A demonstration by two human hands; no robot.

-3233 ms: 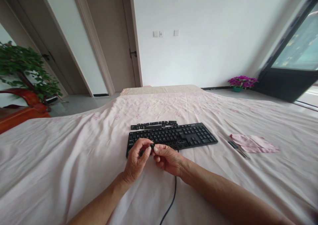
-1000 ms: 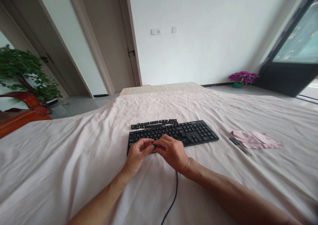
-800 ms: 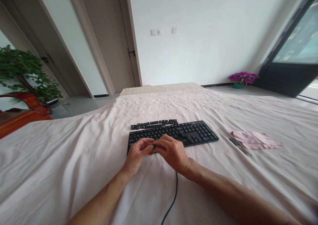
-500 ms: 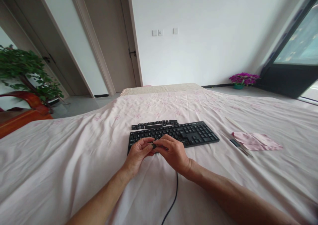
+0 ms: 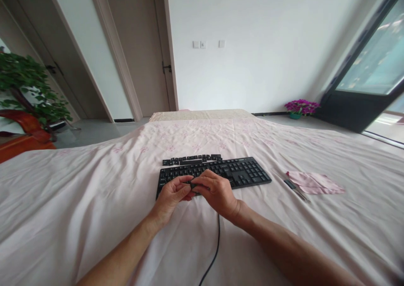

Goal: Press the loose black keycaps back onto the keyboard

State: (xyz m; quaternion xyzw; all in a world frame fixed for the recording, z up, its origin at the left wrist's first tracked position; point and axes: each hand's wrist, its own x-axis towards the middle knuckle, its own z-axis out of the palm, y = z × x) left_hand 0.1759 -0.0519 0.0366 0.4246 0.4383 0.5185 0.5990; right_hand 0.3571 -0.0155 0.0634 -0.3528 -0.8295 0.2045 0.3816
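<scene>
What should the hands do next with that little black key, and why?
Probably press the keycap down into the keyboard: the left hand and right hand pinch it at the front row, while loose keycaps wait behind.

Both forearms come in from the bottom of the frame and meet just below center. Left hand (image 5: pixel 170 197) is curled, fingertips pinched together, right hand (image 5: pixel 216 192) knuckles-up beside it, their fingertips touching each other.
</scene>
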